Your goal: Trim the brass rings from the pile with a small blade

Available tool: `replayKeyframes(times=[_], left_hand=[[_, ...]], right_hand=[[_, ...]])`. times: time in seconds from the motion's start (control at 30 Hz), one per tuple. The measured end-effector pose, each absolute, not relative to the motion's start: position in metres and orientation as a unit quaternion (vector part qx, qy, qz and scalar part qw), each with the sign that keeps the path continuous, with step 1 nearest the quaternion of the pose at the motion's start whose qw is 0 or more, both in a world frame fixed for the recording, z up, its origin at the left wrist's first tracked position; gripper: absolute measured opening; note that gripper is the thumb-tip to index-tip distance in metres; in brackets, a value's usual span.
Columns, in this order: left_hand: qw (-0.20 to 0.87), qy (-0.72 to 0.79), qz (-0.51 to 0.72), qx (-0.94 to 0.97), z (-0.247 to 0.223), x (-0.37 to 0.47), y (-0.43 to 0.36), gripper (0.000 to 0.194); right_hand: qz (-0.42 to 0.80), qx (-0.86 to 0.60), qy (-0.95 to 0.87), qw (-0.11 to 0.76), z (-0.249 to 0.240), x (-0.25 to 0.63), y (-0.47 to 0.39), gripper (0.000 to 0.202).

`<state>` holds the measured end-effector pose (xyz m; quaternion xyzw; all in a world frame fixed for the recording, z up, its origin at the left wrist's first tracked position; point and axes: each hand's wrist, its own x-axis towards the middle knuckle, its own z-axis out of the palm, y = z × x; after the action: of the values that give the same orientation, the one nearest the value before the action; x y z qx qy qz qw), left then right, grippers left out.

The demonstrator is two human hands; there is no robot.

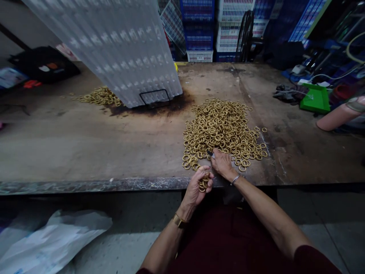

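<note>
A wide pile of brass-coloured rings (221, 123) lies on the worn wooden table (142, 152), near its front edge. Just off that edge, my left hand (199, 184) is curled around several brass rings (203, 183), palm up. My right hand (221, 161) rests at the near side of the pile with its fingers pinched on a small dark-tipped tool (210, 153). What the tool is cannot be made out. The two hands are close together but apart.
Tall stacked clear plastic trays (128, 49) stand behind on the left, with a smaller ring pile (101, 96) beside them. At the right are a green tray (316, 99) and a pink cylinder (340, 114). Crates (199, 30) line the back.
</note>
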<state>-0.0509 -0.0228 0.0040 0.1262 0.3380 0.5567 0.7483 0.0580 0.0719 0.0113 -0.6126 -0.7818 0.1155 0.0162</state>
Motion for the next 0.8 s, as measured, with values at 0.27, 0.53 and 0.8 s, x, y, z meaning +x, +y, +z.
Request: replayKeyframes(times=[0.27, 0.53, 0.8], left_hand=[[0.761, 0.329, 0.558, 0.027, 0.005, -0.052, -0.014, 0.028], [0.533, 0.529, 0.556, 0.357, 0.001, -0.039, -0.013, 0.024], [0.463, 0.503, 0.524, 0.507, 0.002, -0.026, -0.01, 0.014]], right_hand=[[0.12, -0.594, -0.793, 0.06, 0.009, 0.069, 0.065, 0.021], [0.377, -0.592, -0.667, 0.25, 0.009, 0.095, 0.057, 0.007], [0.648, -0.536, -0.436, 0.321, 0.009, 0.105, 0.035, 0.026]])
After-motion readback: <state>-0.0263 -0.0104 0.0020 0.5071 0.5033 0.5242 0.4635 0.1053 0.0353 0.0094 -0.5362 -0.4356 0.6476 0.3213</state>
